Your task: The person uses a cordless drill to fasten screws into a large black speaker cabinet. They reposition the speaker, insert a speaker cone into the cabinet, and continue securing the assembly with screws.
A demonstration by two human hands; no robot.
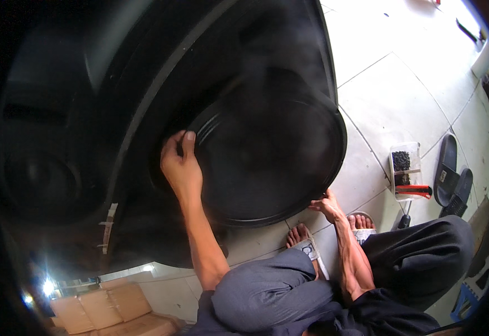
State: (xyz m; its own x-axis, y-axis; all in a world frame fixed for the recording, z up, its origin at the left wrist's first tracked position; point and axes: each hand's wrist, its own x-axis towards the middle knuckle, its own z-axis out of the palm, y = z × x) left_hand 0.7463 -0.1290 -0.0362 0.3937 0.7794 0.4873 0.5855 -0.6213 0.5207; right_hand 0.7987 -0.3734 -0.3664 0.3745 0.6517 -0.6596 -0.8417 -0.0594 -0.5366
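A large, glossy black curved shell [144,73] fills the left and top of the view. Against it lies a wide round black dish-like piece [267,162] with a raised rim. My left hand [182,165] pinches the left side of that rim, thumb against fingers, where the round piece meets the shell. At its lower right edge, my right hand [328,206] grips the rim with bent fingers, partly hidden under it. Whether the round piece is fastened to the shell I cannot tell. Pale tape strips [108,228] stick to the shell's lower part.
On the white tiled floor [376,84] at right stands a clear container [413,155] with small black parts. A red utility knife [414,191] lies across it. Near it are a screwdriver [404,219] and black slide sandals [447,162]. Cardboard boxes [102,307] sit lower left, a blue-white stool [473,294] lower right.
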